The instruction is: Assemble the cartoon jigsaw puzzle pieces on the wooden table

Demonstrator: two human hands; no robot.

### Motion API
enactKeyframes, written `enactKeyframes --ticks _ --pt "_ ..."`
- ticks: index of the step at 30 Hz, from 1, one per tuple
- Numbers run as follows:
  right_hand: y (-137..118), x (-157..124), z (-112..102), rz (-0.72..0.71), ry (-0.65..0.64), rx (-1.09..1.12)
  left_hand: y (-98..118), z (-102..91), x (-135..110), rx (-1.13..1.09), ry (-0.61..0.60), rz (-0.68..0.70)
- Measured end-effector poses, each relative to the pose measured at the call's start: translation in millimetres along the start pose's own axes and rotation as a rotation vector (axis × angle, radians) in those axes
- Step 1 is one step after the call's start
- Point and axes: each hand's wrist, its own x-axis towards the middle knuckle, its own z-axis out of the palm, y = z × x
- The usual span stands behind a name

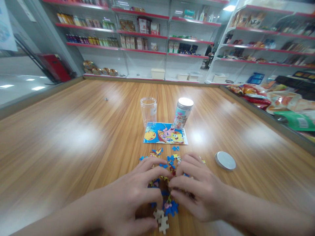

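Note:
Small jigsaw puzzle pieces (171,208) lie in a loose heap on the table, printed blue, yellow and pink. My left hand (134,191) is over the heap's left side, fingers spread and bent down among the pieces. Between its thumb and index finger lie puzzle pieces with the plain side up (162,224). From the right, my right hand (200,186) reaches into the heap, its fingers curled and thumb close to the index finger; anything between them is hidden. Just beyond the heap is a cartoon picture card (163,135).
Behind the card stand a clear empty jar (148,111) and a printed canister (182,114) with a silver lid. A round silver lid (225,160) lies to the right. Snack bags (283,101) fill the right side; stocked shelves (144,32) rise at the back.

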Motion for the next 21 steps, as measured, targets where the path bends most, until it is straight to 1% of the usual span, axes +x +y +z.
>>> enactKeyframes --ticks 3,6,11,17,21 --pt "-7.2 0.2 -2.8 -0.171 -0.12 0.017 0.0 -0.2 0.8 -0.01 0.002 0.021" --pt "-11.2 0.0 0.7 -0.229 -0.2 -0.016 -0.1 -0.6 1.6 0.013 -0.003 0.061" --pt "-8.6 -1.8 7.3 -0.248 -0.181 -0.017 -0.3 -1.3 4.2 0.037 -0.039 0.129" --pt "-7.3 -3.6 8.6 -0.278 -0.179 -0.005 -1.9 1.4 2.5 0.019 -0.047 0.095" --pt "-8.6 -2.4 7.4 -0.254 -0.153 0.035 -1.0 2.5 1.5 0.012 -0.049 0.094"
